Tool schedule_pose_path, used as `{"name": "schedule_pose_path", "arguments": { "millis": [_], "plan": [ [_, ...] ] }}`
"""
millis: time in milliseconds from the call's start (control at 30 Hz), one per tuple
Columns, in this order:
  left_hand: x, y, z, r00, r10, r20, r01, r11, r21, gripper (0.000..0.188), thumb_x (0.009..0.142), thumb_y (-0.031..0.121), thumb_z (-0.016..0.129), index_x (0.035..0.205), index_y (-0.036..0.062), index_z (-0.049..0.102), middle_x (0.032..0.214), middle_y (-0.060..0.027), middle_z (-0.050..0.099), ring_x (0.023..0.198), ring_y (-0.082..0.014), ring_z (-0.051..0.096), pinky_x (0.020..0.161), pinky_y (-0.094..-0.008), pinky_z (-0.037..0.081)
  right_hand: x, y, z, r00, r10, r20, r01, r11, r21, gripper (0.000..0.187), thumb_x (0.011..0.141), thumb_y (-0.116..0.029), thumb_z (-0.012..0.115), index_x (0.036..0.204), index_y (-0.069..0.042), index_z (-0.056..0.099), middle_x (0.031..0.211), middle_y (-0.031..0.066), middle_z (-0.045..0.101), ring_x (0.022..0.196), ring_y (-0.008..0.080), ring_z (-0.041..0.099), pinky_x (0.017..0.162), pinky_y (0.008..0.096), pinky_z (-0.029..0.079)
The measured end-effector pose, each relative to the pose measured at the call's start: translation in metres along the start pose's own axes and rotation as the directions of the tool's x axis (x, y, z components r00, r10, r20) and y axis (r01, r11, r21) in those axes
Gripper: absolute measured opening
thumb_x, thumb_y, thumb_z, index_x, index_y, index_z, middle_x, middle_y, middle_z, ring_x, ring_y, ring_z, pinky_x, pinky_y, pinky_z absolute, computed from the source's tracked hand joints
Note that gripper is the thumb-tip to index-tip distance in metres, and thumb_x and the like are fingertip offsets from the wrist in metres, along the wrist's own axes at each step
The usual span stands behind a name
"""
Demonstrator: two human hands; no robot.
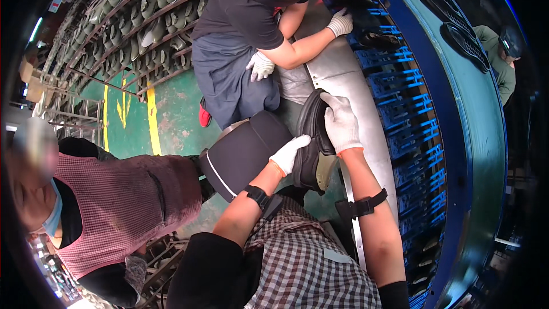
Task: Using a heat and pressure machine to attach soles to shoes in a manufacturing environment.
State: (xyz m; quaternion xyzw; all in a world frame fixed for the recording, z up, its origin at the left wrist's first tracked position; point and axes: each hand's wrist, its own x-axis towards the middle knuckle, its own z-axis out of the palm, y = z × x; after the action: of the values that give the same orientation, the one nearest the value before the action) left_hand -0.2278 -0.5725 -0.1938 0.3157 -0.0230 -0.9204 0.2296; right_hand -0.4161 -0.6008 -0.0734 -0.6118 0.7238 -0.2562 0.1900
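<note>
Between my hands is a black shoe (309,167), its sole side turned to the left and one end pointing away from me. An olive-tan piece, perhaps a shoe last (326,170), shows at its near end. My left hand (290,153), in a white knit glove, grips the shoe's left side with the thumb lying along it. Also white-gloved, my right hand (343,122) is closed on the far right part, its fingertips curled over the upper. Some of the fingers are hidden behind the shoe.
A metal ledge (343,83) runs beside blue racks (400,97) and a blue conveyor (477,120) carrying dark soles (457,37). A dark padded seat (249,149) is at my left. Co-workers sit ahead and left; shoe racks (143,28) stand behind.
</note>
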Motion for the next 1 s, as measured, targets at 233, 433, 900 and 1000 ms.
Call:
{"name": "schedule_pose_path", "arguments": {
  "millis": [233,433,900,1000],
  "plan": [
    [-0.005,0.001,0.009,0.999,0.026,-0.024,-0.025,0.999,0.043,0.034,0.105,0.023,0.070,0.133,0.0051,0.069,0.120,-0.0076,0.077,0.108,-0.0214,0.075,0.096,-0.0385,0.062,0.008,0.009,0.005,0.995,0.058,-0.078,-0.057,0.998,0.009,0.033,0.102,-0.012,0.056,0.134,-0.015,0.067,0.124,0.0254,0.071,0.108,0.0467,0.071,0.098,0.0522,0.057],
    [-0.001,0.001,0.001,0.997,0.076,-0.033,-0.074,0.996,0.059,0.043,0.106,0.024,0.066,0.139,-0.0021,0.065,0.131,-0.0186,0.075,0.116,-0.0316,0.074,0.107,-0.0484,0.059,0.009,0.017,0.009,0.995,0.039,-0.093,-0.034,0.998,0.054,0.034,0.103,-0.011,0.055,0.135,-0.012,0.066,0.127,0.0260,0.071,0.114,0.0453,0.070,0.101,0.0504,0.056],
    [-0.014,0.008,0.006,0.985,0.174,-0.021,-0.165,0.961,0.222,0.052,0.099,0.012,0.071,0.148,0.0031,0.059,0.135,-0.0139,0.072,0.118,-0.0275,0.073,0.106,-0.0422,0.060,-0.010,-0.012,-0.023,0.999,0.002,-0.053,0.000,0.999,0.047,0.034,0.102,-0.010,0.060,0.134,-0.014,0.069,0.115,0.0207,0.073,0.104,0.0399,0.072,0.098,0.0478,0.058],
    [-0.027,0.015,0.010,0.969,0.146,0.201,-0.189,0.957,0.218,0.069,0.091,0.007,0.074,0.156,0.0026,0.052,0.146,-0.0141,0.067,0.129,-0.0293,0.067,0.115,-0.0437,0.054,-0.036,-0.011,-0.036,0.960,0.243,-0.141,-0.141,0.851,0.505,0.032,0.107,-0.007,0.056,0.136,-0.005,0.068,0.111,0.0127,0.073,0.101,0.0233,0.070,0.096,0.0346,0.055]
  ]
}}
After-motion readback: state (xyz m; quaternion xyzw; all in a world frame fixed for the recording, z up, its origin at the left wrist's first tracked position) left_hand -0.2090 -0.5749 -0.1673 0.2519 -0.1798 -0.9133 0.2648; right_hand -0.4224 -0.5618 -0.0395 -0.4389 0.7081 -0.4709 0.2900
